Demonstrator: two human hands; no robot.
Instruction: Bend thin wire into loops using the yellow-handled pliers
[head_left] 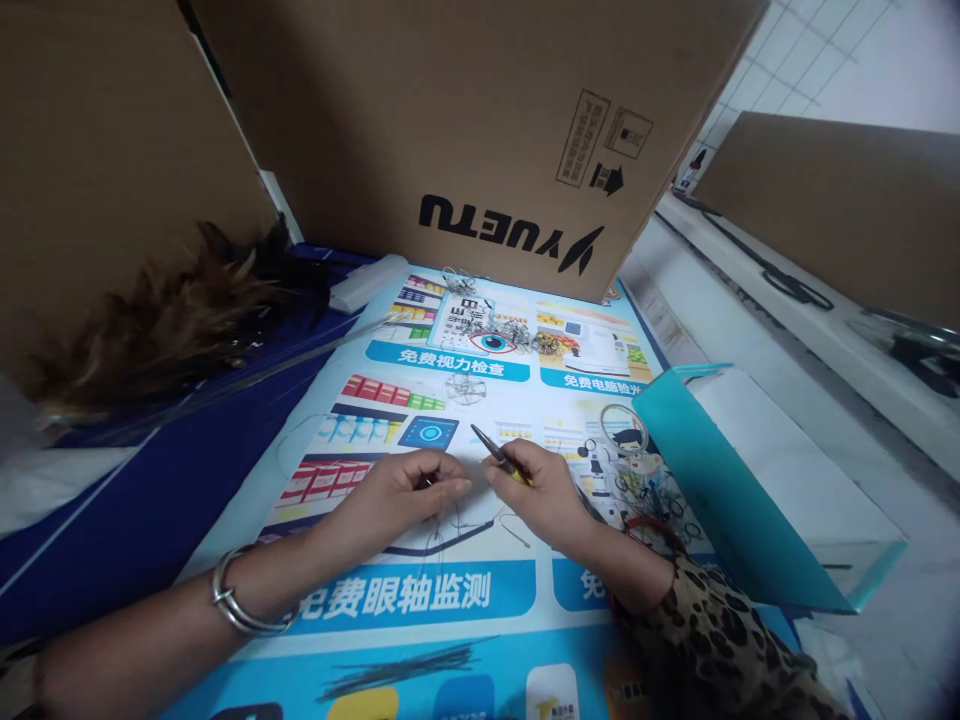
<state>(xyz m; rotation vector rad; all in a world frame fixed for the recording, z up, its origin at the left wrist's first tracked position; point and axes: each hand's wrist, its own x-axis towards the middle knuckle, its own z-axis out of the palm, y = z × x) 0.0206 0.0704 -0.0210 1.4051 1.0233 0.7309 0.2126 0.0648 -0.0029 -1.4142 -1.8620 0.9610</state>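
My left hand (405,490) rests on a printed poster (420,590) with its fingers pinched on thin metal wire (450,515) that trails down over the poster. My right hand (544,490) is closed round small pliers (496,455) with a yellow handle, the dark tip pointing up and to the left. The two hands are close together, a few centimetres apart. A silver bangle (236,600) sits on my left wrist. A leopard-print sleeve (720,640) covers my right forearm.
Finished wire shapes (517,335) lie at the poster's far end, more by the teal folder (720,490) at right. A bundle of straight wires (405,670) lies near me. Big cardboard boxes (480,130) stand behind. A feather duster (165,320) lies at left.
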